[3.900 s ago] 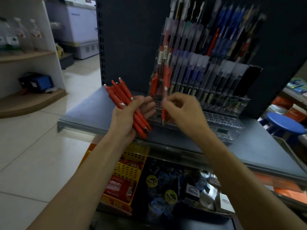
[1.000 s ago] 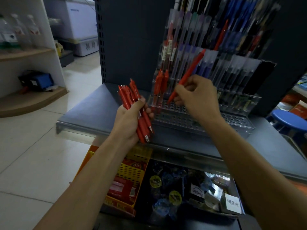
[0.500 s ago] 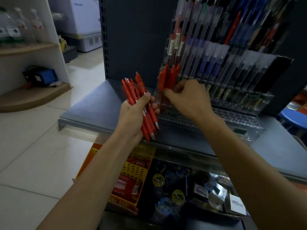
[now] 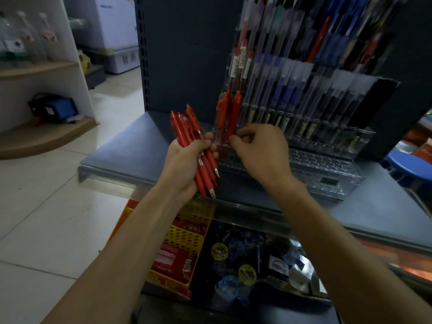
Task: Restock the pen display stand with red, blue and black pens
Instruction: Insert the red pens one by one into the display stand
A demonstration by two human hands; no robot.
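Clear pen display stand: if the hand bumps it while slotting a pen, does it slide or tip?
The clear pen display stand probably won't tip: its base is wide and low, and its pens lean back toward the dark back panel. It may slide, since it stands loose on the smooth grey shelf. The right hand works low at the front row, so leverage looks small.

Dim indoor light; brighter floor tiles (image 4: 58, 206) at left, wide-angle bending at edges, upper pens (image 4: 339, 31) look blurred.

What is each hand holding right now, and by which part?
Left hand grips a bunch of red pens around their middles. Right hand fingers pinch at the stand's red pens; hold unclear.
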